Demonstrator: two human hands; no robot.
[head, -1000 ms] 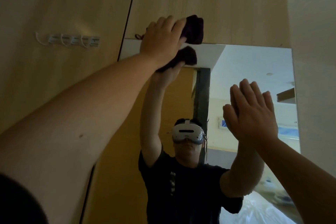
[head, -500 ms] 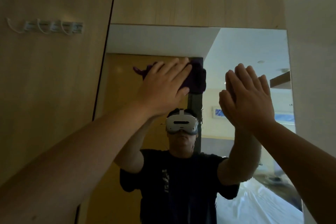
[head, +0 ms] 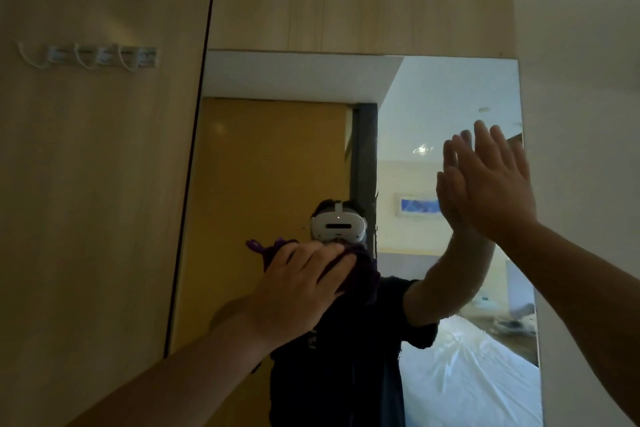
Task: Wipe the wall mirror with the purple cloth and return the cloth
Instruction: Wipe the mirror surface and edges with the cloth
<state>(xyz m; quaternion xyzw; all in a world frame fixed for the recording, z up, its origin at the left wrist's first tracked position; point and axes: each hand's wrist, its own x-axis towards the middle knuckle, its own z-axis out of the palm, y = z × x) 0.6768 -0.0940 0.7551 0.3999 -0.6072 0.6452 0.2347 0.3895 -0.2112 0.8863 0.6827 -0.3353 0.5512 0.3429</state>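
Purple cloth (head: pixel 360 274) pressed on mirror (head: pixel 433 107) under left hand (head: pixel 298 291).

Bare forearms; mirror reflection (head: pixel 346 340) shows dark short-sleeved T-shirt (white headset)

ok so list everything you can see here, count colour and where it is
wall mirror: one, frameless, on the wood wall at centre and right
purple cloth: one, dark purple, bunched against the mirror glass under the left hand
hook rail: one, white with several hooks, upper left on the wood panel
wood panels: light tan, left of and above the mirror, split by a dark vertical seam
plain wall: pale, right of the mirror
left hand: one, fingers spread over the cloth, pressing it on the glass
right hand: one, open and flat, at the mirror's right edge
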